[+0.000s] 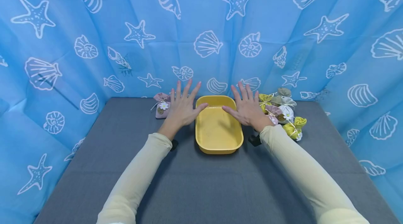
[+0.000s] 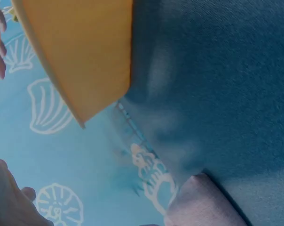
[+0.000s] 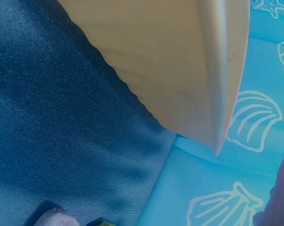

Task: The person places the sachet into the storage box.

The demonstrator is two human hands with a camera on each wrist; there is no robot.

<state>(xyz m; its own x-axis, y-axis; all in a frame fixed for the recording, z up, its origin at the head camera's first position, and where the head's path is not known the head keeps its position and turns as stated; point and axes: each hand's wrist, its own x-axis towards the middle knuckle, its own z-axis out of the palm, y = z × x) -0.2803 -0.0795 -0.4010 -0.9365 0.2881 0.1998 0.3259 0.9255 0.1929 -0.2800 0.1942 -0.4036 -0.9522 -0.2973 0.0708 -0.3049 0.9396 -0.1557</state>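
Both hands hover with fingers spread, one on each side of a yellow rectangular tub [image 1: 218, 126] that holds nothing I can see. My left hand [image 1: 182, 108] is over the tub's left side, its thumb reaching toward the rim. A pink drawstring pouch [image 1: 162, 109] with a white flower lies just left of that hand; its edge also shows in the left wrist view as a pinkish fabric pouch [image 2: 203, 205]. My right hand [image 1: 248, 108] mirrors it, close to several small pouches, among them a white one [image 1: 287, 112] and a yellow-green one [image 1: 294, 129]. Neither hand grips anything.
A grey cloth covers the table [image 1: 201, 189]. Blue curtain [image 1: 189, 17] with white shells and starfish hangs behind the table and along both sides. Black bands [image 1: 255, 139] sit at the wrists below the cream sleeves.
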